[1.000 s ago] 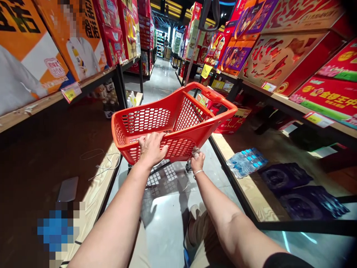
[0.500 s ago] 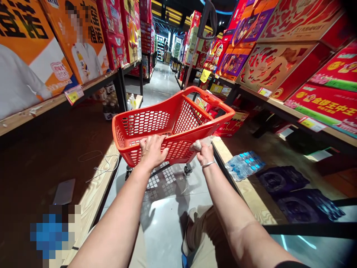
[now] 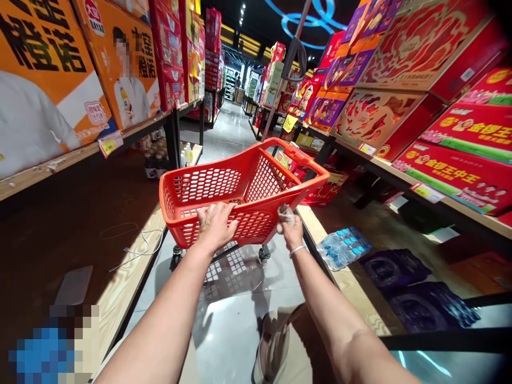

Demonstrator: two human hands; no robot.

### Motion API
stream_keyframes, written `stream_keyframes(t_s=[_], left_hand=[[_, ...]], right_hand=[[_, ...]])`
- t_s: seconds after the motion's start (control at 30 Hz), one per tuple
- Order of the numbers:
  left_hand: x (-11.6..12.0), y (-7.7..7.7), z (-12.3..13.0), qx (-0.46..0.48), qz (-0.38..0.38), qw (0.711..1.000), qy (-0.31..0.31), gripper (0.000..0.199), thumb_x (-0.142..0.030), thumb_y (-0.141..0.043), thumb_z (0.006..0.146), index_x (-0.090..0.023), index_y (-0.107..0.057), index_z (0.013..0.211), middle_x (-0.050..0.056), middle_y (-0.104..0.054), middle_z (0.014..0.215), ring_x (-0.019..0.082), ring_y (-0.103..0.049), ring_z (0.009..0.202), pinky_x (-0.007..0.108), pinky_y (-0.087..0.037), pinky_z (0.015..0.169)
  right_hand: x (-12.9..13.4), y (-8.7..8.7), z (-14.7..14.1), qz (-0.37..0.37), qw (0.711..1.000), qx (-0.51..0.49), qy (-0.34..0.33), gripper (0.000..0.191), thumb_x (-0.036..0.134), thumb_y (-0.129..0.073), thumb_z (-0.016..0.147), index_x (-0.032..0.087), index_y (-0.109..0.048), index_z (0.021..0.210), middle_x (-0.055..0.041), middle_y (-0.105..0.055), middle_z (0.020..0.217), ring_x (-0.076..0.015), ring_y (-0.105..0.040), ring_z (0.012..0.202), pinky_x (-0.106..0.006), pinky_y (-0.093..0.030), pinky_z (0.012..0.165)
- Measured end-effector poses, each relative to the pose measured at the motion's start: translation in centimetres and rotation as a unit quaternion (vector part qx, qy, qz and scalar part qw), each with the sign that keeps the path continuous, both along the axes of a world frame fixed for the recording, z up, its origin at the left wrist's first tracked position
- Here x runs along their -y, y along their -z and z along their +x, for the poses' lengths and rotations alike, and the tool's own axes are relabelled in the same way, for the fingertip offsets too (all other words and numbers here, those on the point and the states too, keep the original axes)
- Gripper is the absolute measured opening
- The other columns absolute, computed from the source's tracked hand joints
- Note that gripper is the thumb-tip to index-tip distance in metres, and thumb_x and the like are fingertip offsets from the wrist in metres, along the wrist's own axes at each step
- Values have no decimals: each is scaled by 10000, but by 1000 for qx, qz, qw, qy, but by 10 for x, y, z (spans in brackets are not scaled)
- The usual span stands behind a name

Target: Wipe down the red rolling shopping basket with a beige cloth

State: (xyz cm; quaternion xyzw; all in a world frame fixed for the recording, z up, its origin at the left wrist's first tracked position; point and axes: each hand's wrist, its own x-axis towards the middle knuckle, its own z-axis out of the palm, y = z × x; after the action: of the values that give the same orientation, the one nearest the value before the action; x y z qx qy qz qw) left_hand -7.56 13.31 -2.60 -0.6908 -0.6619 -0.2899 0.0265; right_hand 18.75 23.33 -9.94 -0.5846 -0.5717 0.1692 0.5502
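A red plastic shopping cart (image 3: 256, 218) with honeycomb-holed sides stands crosswise in the aisle before me. My left hand (image 3: 217, 223) grips its near rim, fingers over the edge and thumb on the outer side. Held in my right hand (image 3: 292, 230) is a crumpled greyish-white cloth (image 3: 286, 214), close against the cart's near side below the rim. A bracelet circles my right wrist. The cart's handle end points to the far right, and its basket floor is partly visible.
Orange drink cartons (image 3: 124, 69) line the left shelf; red gift boxes (image 3: 376, 120) stack on the right. Shrink-wrapped water bottles (image 3: 343, 248) and purple packs (image 3: 396, 266) lie on the low right shelf. A white cable (image 3: 150, 240) trails over the low left board.
My right hand and the cloth have moved slightly down the cart's side, and the cloth has turned. My left hand stays on the rim. The view has shifted slightly.
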Motion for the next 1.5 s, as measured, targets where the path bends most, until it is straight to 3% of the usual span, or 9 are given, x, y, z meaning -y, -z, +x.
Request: stream_keyframes(t_s=[0.17,0.27,0.57,0.7,0.87,0.97,1.13,1.37,1.5], left_hand=[[2,-1,-3,8,13,1000,1,401,-356,-518,919,-230,-607,1289,112,-665,1224,307,-547,1139,504,-316,987],[3,-1,-3,9,13,1000,1,389,-357,-511,919,-240,-612,1275,107,-671,1205,302,-552,1129,494,-318,972],[1,1,-6,3,19,1000,-18,358,-375,-497,922,-222,-632,1217,109,-668,1159,311,-551,1117,502,-298,1005],[-2,2,-11,0,18,1000,-15,353,-431,-488,942,-230,-630,1195,98,-671,1139,299,-546,1102,489,-295,1003],[-4,3,-11,9,22,1000,-16,335,-451,-502,936,-224,-638,1143,103,-680,1112,307,-537,1108,500,-289,1012],[-3,1,-7,10,26,999,-31,320,-434,-505,931,-211,-646,1112,116,-681,1096,323,-537,1115,524,-282,1025],[-2,-2,7,4,46,999,-10,418,-404,-539,904,-193,-615,1258,143,-661,1204,328,-525,1178,543,-226,1101],[-8,0,13,0,16,999,43,528,-409,-542,904,-256,-547,1409,107,-632,1277,302,-535,1177,500,-282,1046],[-11,0,9,1,18,999,37,521,-416,-534,912,-238,-549,1402,112,-629,1271,303,-528,1172,496,-275,1050]], right_hand=[[-48,-113,59,159,976,30,146,401,384,-657,701,209,-622,1060,-78,-545,1173,-210,-594,1000,-379,-490,955],[-63,-151,76,180,960,136,165,383,278,-598,710,225,-651,1086,-80,-529,1220,-243,-576,1095,-456,-433,1035],[5,-108,22,177,906,385,-16,411,105,-565,731,252,-708,1088,-86,-571,1315,-284,-485,1143,-472,-392,1016],[-4,-142,48,181,871,454,-46,343,91,-557,779,248,-724,1033,-75,-620,1269,-289,-473,1162,-524,-328,1082],[-45,-177,101,145,931,332,55,339,91,-557,692,211,-722,963,-83,-603,1131,-250,-528,1061,-498,-411,1028],[-53,-162,105,175,966,176,72,304,171,-590,711,192,-703,993,-69,-552,1121,-206,-562,1042,-429,-463,1024],[-24,-89,61,202,976,67,41,313,233,-620,726,207,-642,1037,-87,-470,1241,-220,-537,1198,-412,-432,1102],[27,31,-6,-75,995,-57,-33,265,119,-599,625,219,-603,871,-44,-485,1114,-201,-522,1089,-385,-409,1105],[29,54,-13,-130,984,-114,-46,251,103,-602,566,234,-558,776,32,-470,793,-175,-495,791,-376,-497,913]])
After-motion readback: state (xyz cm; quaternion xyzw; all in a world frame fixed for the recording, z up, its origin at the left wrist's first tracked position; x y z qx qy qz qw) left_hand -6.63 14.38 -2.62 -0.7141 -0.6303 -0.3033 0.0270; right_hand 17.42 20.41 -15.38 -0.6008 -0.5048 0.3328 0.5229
